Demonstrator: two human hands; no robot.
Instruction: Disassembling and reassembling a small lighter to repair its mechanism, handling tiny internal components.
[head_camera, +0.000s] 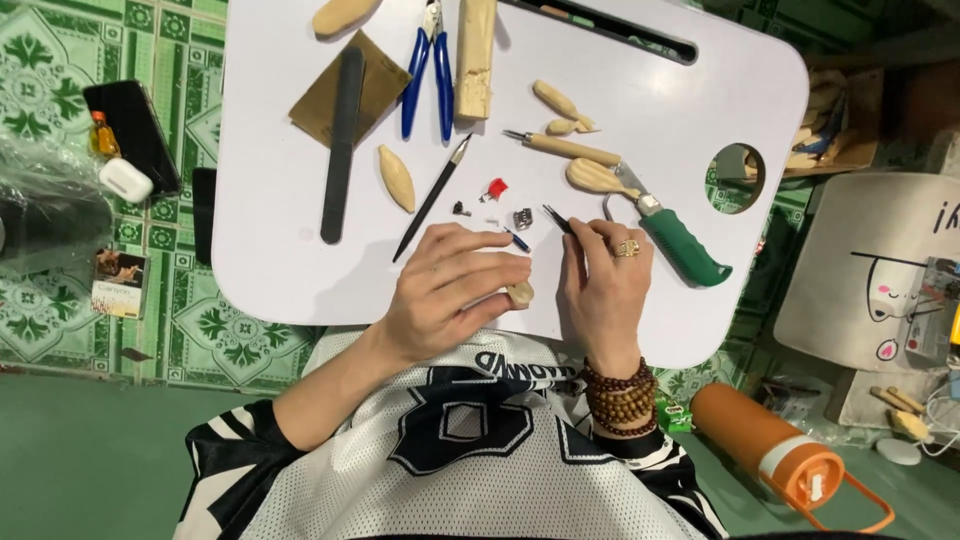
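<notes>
The small wooden bead (520, 293) sits at the near edge of the white bench (280, 250), pinched in my left hand (450, 290), its grip closed round it, presumably to steady it. My right hand (605, 290), wearing a ring, has its grip closed on dark fine-tipped tweezers (556, 219), tips aimed at tiny parts: a red bit (497, 187) and a small metal piece (522, 218). A green-handled carving knife (670, 235) lies just right, within reach.

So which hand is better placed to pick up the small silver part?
Probably the right hand: its tweezers point beside the silver part, while the left hand holds a wooden piece.
</notes>
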